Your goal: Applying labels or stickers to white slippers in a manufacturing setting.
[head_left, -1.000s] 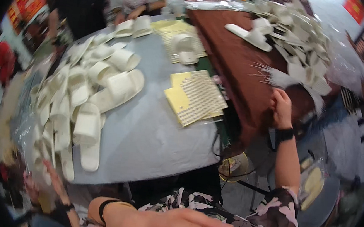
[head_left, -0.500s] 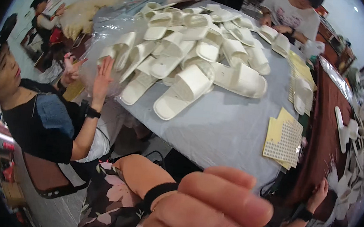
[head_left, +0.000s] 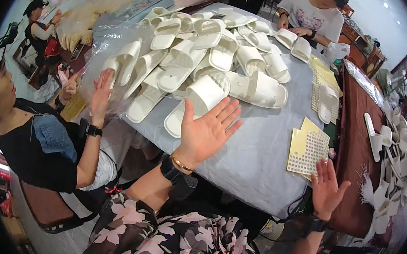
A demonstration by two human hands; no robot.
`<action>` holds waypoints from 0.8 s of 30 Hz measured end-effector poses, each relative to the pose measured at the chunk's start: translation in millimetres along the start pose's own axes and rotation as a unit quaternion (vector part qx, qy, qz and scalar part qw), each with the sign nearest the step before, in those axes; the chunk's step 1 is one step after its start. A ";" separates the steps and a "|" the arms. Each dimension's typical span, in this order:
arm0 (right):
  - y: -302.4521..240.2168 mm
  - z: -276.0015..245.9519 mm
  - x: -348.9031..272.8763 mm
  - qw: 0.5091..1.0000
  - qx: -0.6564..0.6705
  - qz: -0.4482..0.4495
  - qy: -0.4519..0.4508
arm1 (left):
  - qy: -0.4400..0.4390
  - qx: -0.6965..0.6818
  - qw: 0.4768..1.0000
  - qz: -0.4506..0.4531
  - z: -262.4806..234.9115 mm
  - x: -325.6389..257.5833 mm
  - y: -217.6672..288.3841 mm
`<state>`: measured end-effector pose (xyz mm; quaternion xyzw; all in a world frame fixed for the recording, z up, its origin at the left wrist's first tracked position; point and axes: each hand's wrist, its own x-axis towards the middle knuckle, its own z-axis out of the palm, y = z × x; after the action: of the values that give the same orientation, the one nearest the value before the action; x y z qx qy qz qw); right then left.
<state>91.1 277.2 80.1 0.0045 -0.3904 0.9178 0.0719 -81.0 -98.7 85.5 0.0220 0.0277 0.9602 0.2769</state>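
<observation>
My left hand [head_left: 207, 133] is raised with the palm toward me and the fingers spread, holding nothing. It hovers over the near edge of a grey-covered table [head_left: 249, 156], just in front of a heap of white slippers [head_left: 204, 63]. My right hand [head_left: 327, 188] is also open and empty, palm up, right beside a yellow perforated sheet [head_left: 309, 146] at the table's corner. Both wrists carry dark bands, and floral sleeves cover my arms.
A seated person in a black top [head_left: 40, 145] on my left holds both hands up by a clear plastic bag [head_left: 99, 43]. Another person in a white shirt [head_left: 312, 17] handles slippers at the far side. A brown table [head_left: 354, 141] to the right holds more white slippers.
The view has swung further over the slipper table. My left hand has drawn away from the camera and opened with its palm up. My right hand now shows fully by the yellow sheet.
</observation>
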 end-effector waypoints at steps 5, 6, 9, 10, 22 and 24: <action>27.0 15.6 25.5 1.000 0.008 0.025 0.002 | -0.027 0.003 1.000 0.003 9.1 -2.7 2.2; 28.5 17.8 27.4 0.999 0.005 0.035 0.006 | -0.047 -0.004 0.999 -0.011 9.3 -1.9 4.2; 23.6 20.5 27.6 0.997 -0.036 0.054 0.050 | -0.035 0.083 0.996 -0.012 0.1 -2.2 5.7; 18.4 18.8 26.2 0.989 -0.092 0.061 0.101 | -0.028 0.134 0.990 -0.016 -6.0 -2.3 4.2; -169.7 -90.8 53.1 0.877 -0.275 -0.114 0.377 | -0.010 0.810 0.581 0.079 -95.1 -31.1 -61.4; -196.4 -115.1 60.5 0.865 -0.245 -0.134 0.417 | -0.015 0.817 0.567 0.106 -102.0 -35.1 -64.5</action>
<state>63.3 502.0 144.6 -0.3438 -0.5323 0.6904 0.3490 -22.9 -67.1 -21.5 0.2555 0.7936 0.5509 0.0374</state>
